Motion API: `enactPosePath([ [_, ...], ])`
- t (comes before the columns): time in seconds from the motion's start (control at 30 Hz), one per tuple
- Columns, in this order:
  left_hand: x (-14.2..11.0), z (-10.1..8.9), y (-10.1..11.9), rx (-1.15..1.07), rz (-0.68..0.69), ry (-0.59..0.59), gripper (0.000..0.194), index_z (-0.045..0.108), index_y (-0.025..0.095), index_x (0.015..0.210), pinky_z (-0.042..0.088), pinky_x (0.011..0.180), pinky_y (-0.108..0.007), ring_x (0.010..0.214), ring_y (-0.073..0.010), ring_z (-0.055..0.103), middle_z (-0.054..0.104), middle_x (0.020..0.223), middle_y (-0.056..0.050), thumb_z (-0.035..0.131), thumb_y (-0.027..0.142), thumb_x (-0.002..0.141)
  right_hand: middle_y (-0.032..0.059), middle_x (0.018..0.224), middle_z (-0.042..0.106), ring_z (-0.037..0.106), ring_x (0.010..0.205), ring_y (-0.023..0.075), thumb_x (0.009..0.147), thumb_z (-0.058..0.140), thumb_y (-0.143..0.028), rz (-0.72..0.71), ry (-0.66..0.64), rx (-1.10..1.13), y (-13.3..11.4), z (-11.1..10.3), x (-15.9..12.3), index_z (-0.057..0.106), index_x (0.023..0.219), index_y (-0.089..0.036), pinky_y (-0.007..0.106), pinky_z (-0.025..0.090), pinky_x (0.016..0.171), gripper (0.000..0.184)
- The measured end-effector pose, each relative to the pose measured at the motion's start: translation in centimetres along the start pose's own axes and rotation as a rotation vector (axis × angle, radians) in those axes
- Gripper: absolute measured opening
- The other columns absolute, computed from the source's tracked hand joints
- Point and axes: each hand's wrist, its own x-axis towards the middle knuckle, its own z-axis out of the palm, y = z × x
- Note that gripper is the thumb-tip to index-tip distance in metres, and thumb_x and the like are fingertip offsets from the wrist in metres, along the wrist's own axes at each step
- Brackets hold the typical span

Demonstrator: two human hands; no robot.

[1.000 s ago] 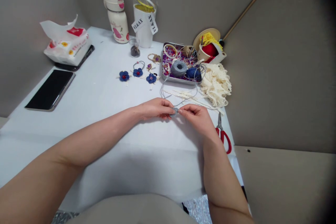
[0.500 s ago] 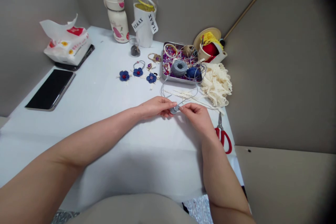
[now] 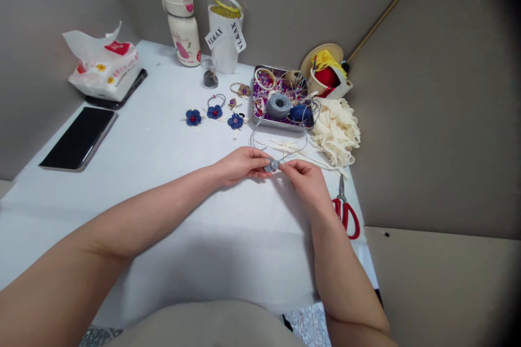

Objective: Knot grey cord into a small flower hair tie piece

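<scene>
A small grey yarn piece with rounded, petal-like lobes (image 3: pixel 273 165) is held between my two hands over the white table. My left hand (image 3: pixel 247 165) pinches its left side between thumb and fingers. At the right edge of the piece, the fingertips of my right hand (image 3: pixel 302 173) are closed on it. Loose grey yarn loops from there up to a grey yarn ball (image 3: pixel 279 104) in a metal tray (image 3: pixel 280 126). Several blue flower pieces with bead centres (image 3: pixel 214 112) lie to the left, beside a brown flower hair tie (image 3: pixel 240 89). Whether a tool sits in my fingers is too small to see.
Red-handled scissors (image 3: pixel 345 214) lie by my right forearm. Cream lace (image 3: pixel 336 131) is heaped at the right edge, near a cup with red and yellow yarn (image 3: pixel 325 78). A phone (image 3: pixel 79 139), tissue pack (image 3: pixel 106 73) and bottle (image 3: pixel 183 32) stand farther left.
My hands have risen slightly away from me with the grey piece. It has been tilted so more of its lobes show between my fingertips. The other things have stayed put.
</scene>
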Motion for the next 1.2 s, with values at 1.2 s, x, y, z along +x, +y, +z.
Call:
enactPosePath([
  [1.2,-0.51,-0.21,0.04,0.367,0.063,-0.044,0.022,0.068,0.012,0.079,0.040,0.057,-0.024,0.058,-0.0091,0.052,0.059,0.065,-0.002,0.068,0.032,0.074,-0.0032,0.060,0.051,0.035,0.053,0.0097,0.075,0.066,-0.041,-0.079,-0.096,-0.140,-0.47,-0.38,-0.63,0.068,0.078,-0.017,0.024,0.026,0.051,0.024],
])
